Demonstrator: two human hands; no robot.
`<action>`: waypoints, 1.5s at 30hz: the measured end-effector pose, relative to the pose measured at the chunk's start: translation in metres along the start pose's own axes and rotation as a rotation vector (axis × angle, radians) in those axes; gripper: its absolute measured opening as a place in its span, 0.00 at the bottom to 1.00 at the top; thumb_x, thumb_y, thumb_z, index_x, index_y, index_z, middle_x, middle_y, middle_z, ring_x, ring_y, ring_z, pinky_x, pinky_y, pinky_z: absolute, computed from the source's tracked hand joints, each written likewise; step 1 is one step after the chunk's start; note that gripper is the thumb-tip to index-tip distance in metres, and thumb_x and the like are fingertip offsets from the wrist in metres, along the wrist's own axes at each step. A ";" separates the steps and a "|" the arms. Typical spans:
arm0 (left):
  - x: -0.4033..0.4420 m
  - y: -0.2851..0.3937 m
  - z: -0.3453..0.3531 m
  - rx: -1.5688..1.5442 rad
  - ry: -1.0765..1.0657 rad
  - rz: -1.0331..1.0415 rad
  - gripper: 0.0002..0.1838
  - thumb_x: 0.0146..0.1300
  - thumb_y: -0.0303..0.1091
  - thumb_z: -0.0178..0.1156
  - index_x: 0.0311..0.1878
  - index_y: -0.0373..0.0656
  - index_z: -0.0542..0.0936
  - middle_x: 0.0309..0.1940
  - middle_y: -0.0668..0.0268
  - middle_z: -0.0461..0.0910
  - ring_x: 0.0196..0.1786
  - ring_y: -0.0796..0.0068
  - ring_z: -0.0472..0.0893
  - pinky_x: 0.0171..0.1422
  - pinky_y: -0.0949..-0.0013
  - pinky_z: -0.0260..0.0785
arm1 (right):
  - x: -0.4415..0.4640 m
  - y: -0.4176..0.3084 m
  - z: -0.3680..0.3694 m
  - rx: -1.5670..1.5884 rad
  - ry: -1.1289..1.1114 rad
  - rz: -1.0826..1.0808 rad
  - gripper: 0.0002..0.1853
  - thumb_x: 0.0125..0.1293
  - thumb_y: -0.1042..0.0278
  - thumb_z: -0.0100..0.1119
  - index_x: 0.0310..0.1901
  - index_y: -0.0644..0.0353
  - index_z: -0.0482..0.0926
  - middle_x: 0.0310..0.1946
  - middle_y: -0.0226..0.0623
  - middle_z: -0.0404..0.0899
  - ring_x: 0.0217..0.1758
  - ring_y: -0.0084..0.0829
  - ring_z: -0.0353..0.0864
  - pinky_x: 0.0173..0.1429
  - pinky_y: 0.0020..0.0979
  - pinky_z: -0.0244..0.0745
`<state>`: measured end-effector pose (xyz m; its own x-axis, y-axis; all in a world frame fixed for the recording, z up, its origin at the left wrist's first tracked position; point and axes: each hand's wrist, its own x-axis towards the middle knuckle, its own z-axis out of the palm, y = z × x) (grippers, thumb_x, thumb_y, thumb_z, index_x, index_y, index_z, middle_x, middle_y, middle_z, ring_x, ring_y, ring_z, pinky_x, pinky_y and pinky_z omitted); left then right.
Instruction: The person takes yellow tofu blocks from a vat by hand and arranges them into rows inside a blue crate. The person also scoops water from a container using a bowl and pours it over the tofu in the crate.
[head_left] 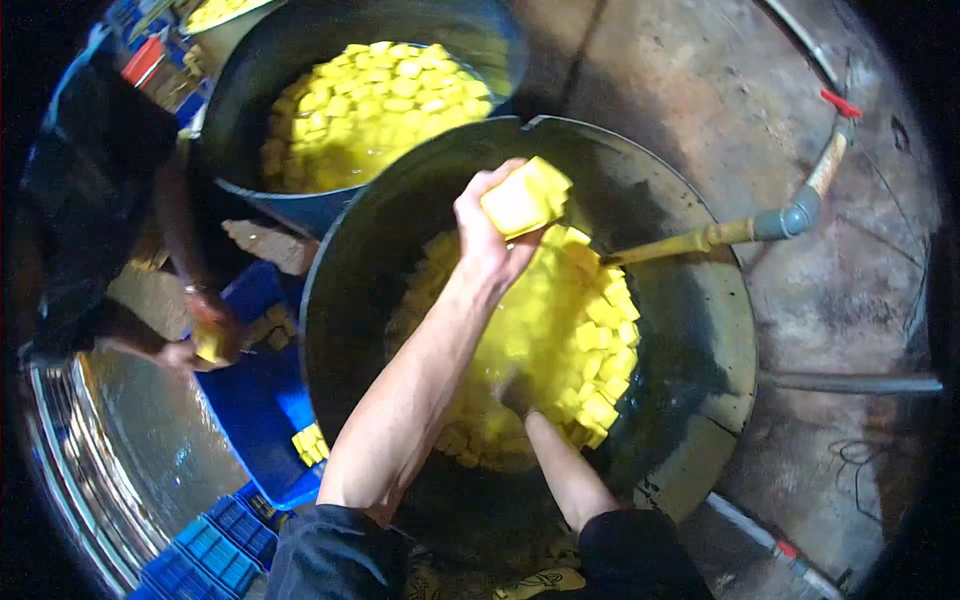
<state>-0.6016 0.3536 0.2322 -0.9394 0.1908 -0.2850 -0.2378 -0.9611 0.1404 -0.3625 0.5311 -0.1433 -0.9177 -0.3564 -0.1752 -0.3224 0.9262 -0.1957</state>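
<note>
My left hand (487, 222) is closed round a few yellow tofu-like blocks (522, 203), raised over the far part of a big round dark vat (690, 215). Cloudy yellow liquid (520, 320) fills the middle of that vat. More yellow blocks (600, 365) lie heaped in it, mostly along the right side. My right hand (513, 393) reaches down into the liquid in the near half of the vat. Its fingers are under the surface and blurred, so I cannot see whether they hold anything.
A pipe (720, 235) reaches over the vat's right rim. Beyond stands a second vat (240, 100) of yellow blocks. At left, a co-worker's hands (205, 345) hold a yellow piece above a blue tub (235, 400). Blue crates (215, 545) sit at lower left.
</note>
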 end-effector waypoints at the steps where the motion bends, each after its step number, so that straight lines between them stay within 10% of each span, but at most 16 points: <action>1: -0.010 0.012 0.015 -0.024 -0.056 0.014 0.15 0.57 0.41 0.53 0.45 0.45 0.77 0.42 0.61 0.80 0.47 0.58 0.79 0.54 0.48 0.72 | 0.008 -0.018 -0.054 0.478 0.039 0.150 0.21 0.53 0.51 0.63 0.41 0.60 0.80 0.31 0.49 0.80 0.39 0.50 0.79 0.44 0.45 0.74; 4: -0.070 0.052 0.052 -0.097 -0.099 0.126 0.16 0.56 0.41 0.52 0.44 0.43 0.77 0.41 0.62 0.80 0.43 0.63 0.80 0.49 0.57 0.74 | 0.019 -0.013 -0.086 0.440 -0.185 0.028 0.29 0.53 0.47 0.63 0.49 0.64 0.77 0.49 0.52 0.78 0.52 0.47 0.77 0.56 0.42 0.72; 8: -0.162 0.112 0.049 -0.097 -0.011 0.354 0.20 0.57 0.41 0.50 0.50 0.41 0.74 0.45 0.58 0.79 0.48 0.59 0.79 0.56 0.50 0.70 | 0.033 -0.053 -0.209 1.142 -0.643 0.269 0.33 0.60 0.50 0.59 0.62 0.63 0.69 0.49 0.51 0.77 0.51 0.42 0.77 0.57 0.39 0.73; 11: -0.213 0.147 0.007 -0.057 -0.060 0.439 0.20 0.57 0.43 0.51 0.48 0.40 0.73 0.48 0.56 0.77 0.53 0.57 0.76 0.60 0.49 0.67 | 0.037 -0.134 -0.342 1.137 -0.683 0.026 0.27 0.63 0.66 0.60 0.61 0.67 0.67 0.38 0.36 0.78 0.33 0.23 0.79 0.33 0.22 0.71; 18: -0.281 0.165 -0.134 -0.001 0.025 0.468 0.21 0.51 0.47 0.53 0.45 0.44 0.73 0.39 0.61 0.78 0.42 0.64 0.79 0.50 0.63 0.72 | -0.008 -0.331 -0.467 1.156 -0.427 -0.215 0.20 0.51 0.80 0.70 0.45 0.63 0.73 0.42 0.35 0.80 0.47 0.25 0.80 0.52 0.26 0.73; 22: -0.317 0.142 -0.192 -0.249 0.030 0.500 0.15 0.56 0.45 0.52 0.40 0.45 0.72 0.39 0.65 0.75 0.48 0.69 0.75 0.55 0.63 0.67 | -0.006 -0.401 -0.412 0.455 -0.012 -0.636 0.28 0.47 0.64 0.74 0.50 0.62 0.73 0.54 0.49 0.69 0.63 0.44 0.67 0.62 0.41 0.65; 24: -0.342 0.141 -0.218 -0.292 0.025 0.453 0.14 0.58 0.44 0.51 0.41 0.45 0.73 0.40 0.65 0.74 0.49 0.68 0.74 0.58 0.63 0.66 | -0.002 -0.427 -0.375 0.470 0.052 -0.499 0.45 0.42 0.54 0.77 0.62 0.59 0.63 0.62 0.55 0.57 0.67 0.55 0.57 0.70 0.45 0.56; 28: -0.384 0.159 -0.252 -0.415 0.284 0.336 0.25 0.68 0.60 0.42 0.46 0.47 0.74 0.38 0.63 0.78 0.43 0.68 0.79 0.48 0.65 0.73 | 0.016 -0.450 -0.263 0.595 -0.580 -0.530 0.41 0.48 0.56 0.69 0.64 0.62 0.64 0.61 0.43 0.65 0.68 0.36 0.60 0.72 0.37 0.54; 31: -0.427 0.214 -0.292 -0.291 0.553 0.313 0.42 0.63 0.74 0.32 0.52 0.41 0.73 0.40 0.62 0.80 0.41 0.67 0.81 0.49 0.64 0.74 | 0.031 -0.485 -0.179 1.166 -1.120 -0.007 0.29 0.57 0.60 0.63 0.59 0.62 0.70 0.55 0.38 0.73 0.62 0.35 0.69 0.66 0.33 0.62; 32: -0.433 0.229 -0.300 -0.299 0.632 0.349 0.48 0.62 0.71 0.42 0.72 0.41 0.48 0.65 0.54 0.63 0.66 0.59 0.65 0.70 0.55 0.57 | 0.045 -0.499 -0.160 1.272 -1.202 0.150 0.23 0.61 0.64 0.59 0.57 0.61 0.71 0.52 0.35 0.76 0.57 0.30 0.75 0.62 0.31 0.68; 34: -0.440 0.240 -0.340 -0.247 0.733 0.441 0.49 0.63 0.70 0.41 0.73 0.38 0.45 0.70 0.53 0.54 0.72 0.59 0.56 0.75 0.57 0.45 | 0.068 -0.524 -0.117 1.349 -1.258 0.310 0.16 0.64 0.67 0.54 0.52 0.59 0.74 0.46 0.33 0.80 0.46 0.26 0.81 0.50 0.30 0.76; 36: -0.457 0.243 -0.370 -0.124 0.847 0.452 0.48 0.65 0.68 0.41 0.73 0.38 0.45 0.74 0.54 0.47 0.75 0.59 0.49 0.76 0.54 0.39 | 0.088 -0.544 -0.056 1.304 -1.170 0.265 0.20 0.61 0.58 0.59 0.50 0.60 0.76 0.47 0.36 0.80 0.46 0.28 0.81 0.50 0.32 0.76; 38: -0.480 0.239 -0.386 0.030 0.964 0.405 0.45 0.66 0.65 0.42 0.73 0.39 0.48 0.74 0.55 0.48 0.75 0.58 0.48 0.75 0.46 0.37 | 0.109 -0.557 0.007 0.600 -0.861 0.087 0.29 0.53 0.45 0.64 0.48 0.61 0.78 0.47 0.41 0.80 0.51 0.36 0.79 0.54 0.40 0.73; 40: -0.488 0.219 -0.416 0.060 1.058 0.329 0.43 0.66 0.64 0.45 0.72 0.41 0.51 0.73 0.57 0.51 0.74 0.55 0.52 0.71 0.44 0.46 | 0.090 -0.578 0.062 0.151 -0.530 0.047 0.37 0.44 0.36 0.66 0.48 0.61 0.80 0.50 0.52 0.76 0.64 0.51 0.64 0.67 0.55 0.55; 45: -0.492 0.205 -0.436 0.110 1.117 0.238 0.38 0.67 0.59 0.46 0.71 0.43 0.55 0.69 0.60 0.58 0.71 0.57 0.58 0.68 0.47 0.52 | 0.060 -0.554 0.116 0.107 -0.601 0.077 0.47 0.48 0.31 0.61 0.60 0.66 0.71 0.59 0.57 0.70 0.67 0.47 0.63 0.71 0.48 0.53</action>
<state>-0.0807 -0.0245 -0.0126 -0.2330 -0.3299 -0.9148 -0.1549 -0.9161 0.3699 -0.2120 -0.0179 -0.1571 -0.6362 -0.3251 -0.6997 -0.2069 0.9455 -0.2513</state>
